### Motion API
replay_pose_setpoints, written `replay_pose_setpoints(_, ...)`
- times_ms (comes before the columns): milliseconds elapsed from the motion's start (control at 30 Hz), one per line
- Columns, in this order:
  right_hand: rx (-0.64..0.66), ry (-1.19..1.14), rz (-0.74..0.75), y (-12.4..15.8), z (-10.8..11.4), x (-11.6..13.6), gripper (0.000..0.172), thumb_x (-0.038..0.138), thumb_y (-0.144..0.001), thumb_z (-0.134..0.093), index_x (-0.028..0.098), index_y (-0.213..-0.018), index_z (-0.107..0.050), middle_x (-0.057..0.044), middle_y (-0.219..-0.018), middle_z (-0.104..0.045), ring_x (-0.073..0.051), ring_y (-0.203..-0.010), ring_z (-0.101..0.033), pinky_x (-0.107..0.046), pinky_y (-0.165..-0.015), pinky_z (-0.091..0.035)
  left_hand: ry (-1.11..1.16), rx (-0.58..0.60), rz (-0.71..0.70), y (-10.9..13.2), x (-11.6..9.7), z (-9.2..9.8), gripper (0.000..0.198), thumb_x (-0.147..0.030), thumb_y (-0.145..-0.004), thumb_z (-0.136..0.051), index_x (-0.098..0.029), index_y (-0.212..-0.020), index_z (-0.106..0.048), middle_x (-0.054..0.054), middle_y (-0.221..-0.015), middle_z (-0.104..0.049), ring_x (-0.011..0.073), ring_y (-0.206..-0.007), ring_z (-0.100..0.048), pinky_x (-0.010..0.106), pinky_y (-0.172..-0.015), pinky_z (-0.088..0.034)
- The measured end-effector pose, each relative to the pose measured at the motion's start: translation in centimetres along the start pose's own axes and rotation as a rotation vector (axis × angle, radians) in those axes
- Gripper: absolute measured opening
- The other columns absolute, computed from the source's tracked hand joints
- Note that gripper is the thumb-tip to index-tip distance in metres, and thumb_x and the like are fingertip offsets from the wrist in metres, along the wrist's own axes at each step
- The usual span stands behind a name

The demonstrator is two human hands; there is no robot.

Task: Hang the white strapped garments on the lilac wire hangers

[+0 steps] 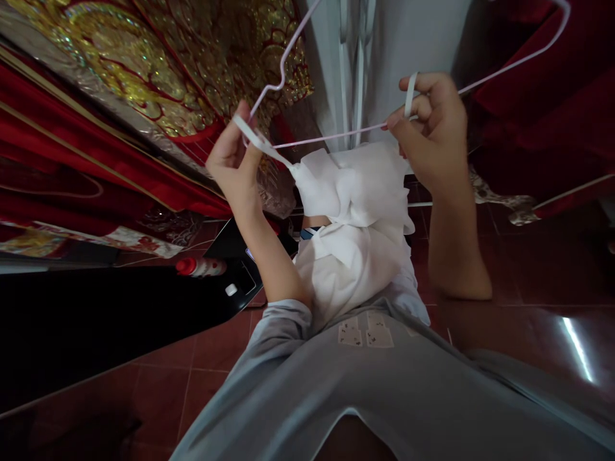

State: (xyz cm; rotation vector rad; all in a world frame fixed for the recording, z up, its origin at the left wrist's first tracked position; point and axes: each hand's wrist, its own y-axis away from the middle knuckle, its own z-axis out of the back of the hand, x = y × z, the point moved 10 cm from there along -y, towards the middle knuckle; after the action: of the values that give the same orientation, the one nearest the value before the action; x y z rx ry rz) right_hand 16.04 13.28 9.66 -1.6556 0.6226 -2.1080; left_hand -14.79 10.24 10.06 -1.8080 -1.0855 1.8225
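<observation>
A pale pink wire hanger (331, 136) is held up in front of me, its straight bar running between both hands. My left hand (235, 150) is closed at the hanger's left corner, with a white strap (254, 136) stretched across thumb and fingers. This strap leads down to a white garment (355, 186) bunched over my lap. My right hand (430, 125) pinches the bar near its right part. Another white strap (411, 95) is looped round its fingers; where that one joins the garment is hidden.
Red clothes with gold sequins (206, 57) hang at the left, and dark red cloth (542, 115) hangs at the right. On a black table (120, 320) at the left are a red-capped bottle (202, 266), a phone and a small white case (231, 290). The floor is red tile.
</observation>
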Motion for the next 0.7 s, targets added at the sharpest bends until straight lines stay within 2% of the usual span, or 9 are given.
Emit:
replay_pose_setpoints(133, -0.011, 0.031, -0.012, 0.1, 0.5, 0.8, 0.033, 0.020, -0.082, -0.064, 0.027, -0.110, -0.050, 0.004, -0.080, -0.059, -0.005, -0.049, -0.035, -0.025, -0.044, -0.022, -0.018, 0.185, 0.068, -2.0, -1.4, -3.4, 0.029, -0.038, -0.082, -0.086, -0.027, -0.105, -0.072, -0.002, -0.115, -0.070, 0.0287, -0.116, -0.057, 0.049, -0.109, -0.044)
replay_pose_setpoints(200, -0.025, 0.041, -0.019, 0.2, 0.7, 1.0, 0.032, 0.019, -0.081, -0.063, 0.026, -0.110, -0.050, 0.004, -0.080, -0.058, -0.005, -0.049, -0.035, -0.025, -0.045, -0.022, -0.059, 0.249, 0.183, -2.8, -1.0, -4.8, 0.026, -0.027, -0.080, -0.090, -0.025, -0.100, -0.073, 0.000, -0.103, -0.071, 0.0282, -0.109, -0.059, 0.046, -0.107, -0.045)
replay_pose_setpoints(300, -0.025, 0.052, -0.027, 0.2, 0.6, 0.8, 0.031, 0.022, -0.082, -0.064, 0.026, -0.109, -0.049, 0.003, -0.081, -0.058, -0.006, -0.049, -0.034, -0.025, -0.045, -0.023, -0.125, 0.263, 0.301, -3.8, -0.1, -5.6, 0.019, -0.010, -0.082, -0.085, -0.022, -0.082, -0.071, 0.003, -0.084, -0.065, 0.0291, -0.099, -0.061, 0.043, -0.104, -0.046)
replay_pose_setpoints(400, 0.012, 0.050, -0.045, 0.4, 0.1, 0.5, 0.029, 0.025, -0.084, -0.062, 0.029, -0.110, -0.049, 0.004, -0.083, -0.059, -0.006, -0.048, -0.034, -0.026, -0.046, -0.023, -0.172, 0.215, 0.287, -4.5, 0.8, -5.1, 0.030, -0.014, -0.093, -0.067, -0.028, -0.066, -0.065, 0.006, -0.068, -0.056, 0.0324, -0.087, -0.064, 0.045, -0.090, -0.051)
replay_pose_setpoints(500, 0.037, 0.041, -0.040, 0.7, -0.4, 0.5, 0.029, 0.025, -0.085, -0.059, 0.031, -0.111, -0.048, 0.004, -0.085, -0.060, -0.007, -0.049, -0.034, -0.027, -0.047, -0.023, -0.105, 0.115, 0.338, -3.9, 2.7, -3.3, 0.032, -0.021, -0.094, -0.062, -0.027, -0.063, -0.063, 0.007, -0.066, -0.055, 0.0317, -0.080, -0.065, 0.048, -0.079, -0.052)
replay_pose_setpoints(600, -0.010, 0.040, -0.023, 0.8, -0.4, 0.8, 0.027, 0.022, -0.086, -0.056, 0.032, -0.109, -0.047, 0.003, -0.085, -0.059, -0.009, -0.052, -0.036, -0.027, -0.047, -0.025, 0.066, -0.006, 0.462, -1.4, 4.8, -1.9, 0.022, -0.030, -0.100, -0.058, -0.025, -0.080, -0.064, 0.004, -0.077, -0.063, 0.0269, -0.089, -0.065, 0.047, -0.087, -0.053)
replay_pose_setpoints(700, -0.041, 0.033, -0.012, 1.0, -0.5, 1.0, 0.021, 0.022, -0.089, -0.049, 0.032, -0.108, -0.046, 0.001, -0.093, -0.061, -0.010, -0.058, -0.045, -0.027, -0.048, -0.030, 0.356, -0.213, 0.625, 2.7, 6.3, -2.4, 0.035, -0.029, -0.111, -0.034, -0.026, -0.092, -0.062, 0.001, -0.095, -0.069, 0.0213, -0.114, -0.059, 0.041, -0.101, -0.048)
